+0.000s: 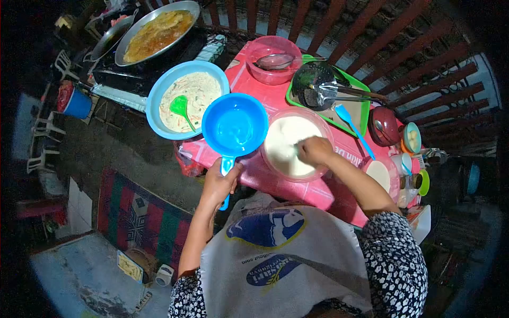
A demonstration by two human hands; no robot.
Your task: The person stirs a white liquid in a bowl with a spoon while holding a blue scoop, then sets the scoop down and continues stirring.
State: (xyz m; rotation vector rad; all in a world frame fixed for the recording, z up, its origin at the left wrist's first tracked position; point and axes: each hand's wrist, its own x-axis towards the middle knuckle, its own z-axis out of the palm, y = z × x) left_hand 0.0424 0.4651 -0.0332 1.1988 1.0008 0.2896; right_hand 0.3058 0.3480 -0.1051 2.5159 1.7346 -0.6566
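My left hand (220, 183) is wrapped round the handle of a blue dipper (235, 124), which is held level and has a little clear liquid in it. To its right stands a clear pink bowl (269, 167) of creamy white batter (291, 139). My right hand (316, 151) is over this batter, its fingers closed and blurred at the tips; what they hold, if anything, is hidden. Left of the dipper, a light blue basin (154, 114) holds a thick mixture with shreds in it, and a green ladle (179, 106) rests there.
A pan (159, 29) of frying food sits on a stove at the upper left. Behind the batter are a pink bowl with a strainer (275, 61), a green tray (347, 114) and a blue spatula (355, 130). Several small containers stand at the right.
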